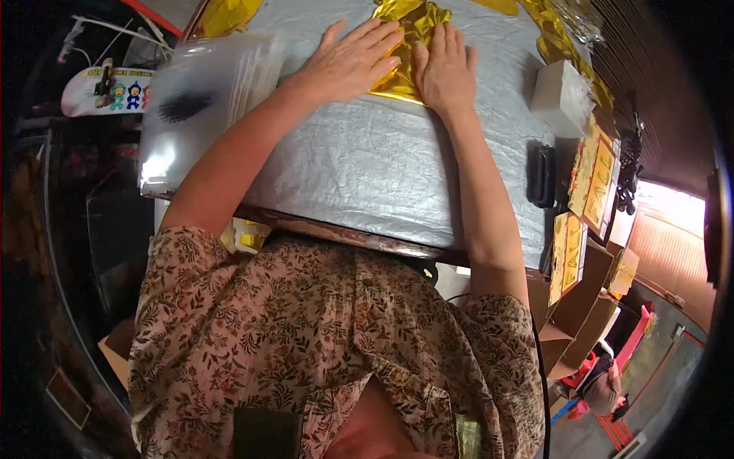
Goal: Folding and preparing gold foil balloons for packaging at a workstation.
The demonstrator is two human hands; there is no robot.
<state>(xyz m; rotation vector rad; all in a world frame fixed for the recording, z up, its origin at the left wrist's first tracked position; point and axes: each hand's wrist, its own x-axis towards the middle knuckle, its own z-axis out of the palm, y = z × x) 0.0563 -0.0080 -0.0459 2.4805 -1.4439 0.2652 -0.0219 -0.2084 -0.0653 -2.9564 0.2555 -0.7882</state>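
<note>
A sheet of shiny gold foil (413,21) lies at the far middle of a table with a crinkled silver-grey cover (359,164). My left hand (348,61) rests on the left side of the foil, palm down, fingers stretched toward the right. On the foil's right side my right hand (448,73) lies flat, its fingers pointing away from me. Wrinkles show in the foil beyond and between the hands, while its near edge looks straight. Neither hand grips anything.
Clear plastic sheets (202,99) are stacked on the table's left. To the right are a white block (562,98) and a black oblong object (541,176). More gold foil (554,34) lies along the far right edge. Yellow printed cards (600,187) hang beside cardboard boxes (585,321).
</note>
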